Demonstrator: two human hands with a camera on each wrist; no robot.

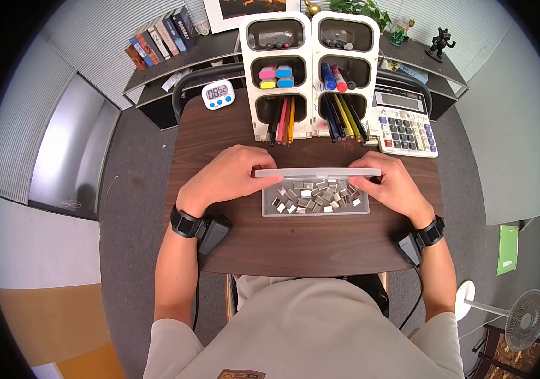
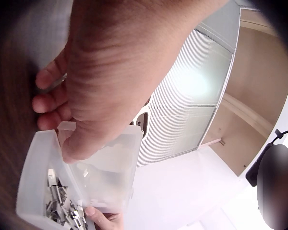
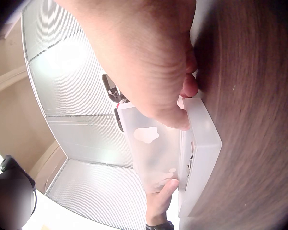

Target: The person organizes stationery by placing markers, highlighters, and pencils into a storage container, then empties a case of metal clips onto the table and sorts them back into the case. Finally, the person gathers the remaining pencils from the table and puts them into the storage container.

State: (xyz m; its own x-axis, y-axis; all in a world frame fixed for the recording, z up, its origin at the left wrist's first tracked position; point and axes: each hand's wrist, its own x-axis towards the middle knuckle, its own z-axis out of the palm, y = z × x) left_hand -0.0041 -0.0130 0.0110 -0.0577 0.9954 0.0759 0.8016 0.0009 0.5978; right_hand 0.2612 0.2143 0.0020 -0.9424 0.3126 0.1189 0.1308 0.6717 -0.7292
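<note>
A translucent plastic box sits on the dark wooden table with its hinged lid raised upright along the far side. Inside it lie several small shiny metal clips, loosely heaped. My left hand grips the lid's left end, thumb on the near face and fingers behind. At the opposite end my right hand holds the lid the same way. In the left wrist view the left thumb presses near the hinge corner. The right wrist view has the right thumb at the other corner, its fingers partly hidden.
Behind the box stands a white organizer with markers and pencils in its compartments. A calculator leans at its right, and a digital timer is at the far left. The table's near edge runs close to the person's body.
</note>
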